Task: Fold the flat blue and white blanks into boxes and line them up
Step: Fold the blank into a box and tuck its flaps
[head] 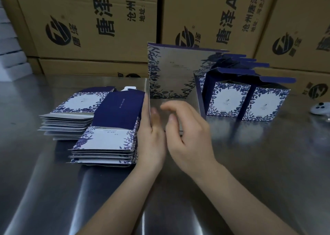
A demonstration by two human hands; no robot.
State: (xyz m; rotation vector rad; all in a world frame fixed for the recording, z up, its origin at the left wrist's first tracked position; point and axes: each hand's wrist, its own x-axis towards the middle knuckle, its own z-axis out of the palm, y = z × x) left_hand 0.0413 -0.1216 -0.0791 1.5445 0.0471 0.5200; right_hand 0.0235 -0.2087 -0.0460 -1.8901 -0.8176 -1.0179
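Blank (175,74) stands half-open just left of the finished boxes (264,101), back panel upright. Left hand (151,140) pinches its side flap; right hand (187,136) hovers inside it, blurred, loosely curled, seemingly empty.

Printed card blanks (105,142) and folded boxes (244,99) look matt on a shiny brushed-metal table (250,154), before plain corrugated cartons (89,20).

The brown cartons (84,8) behind read 唐泽, 沧州唐泽 and 地址:河北 in black.
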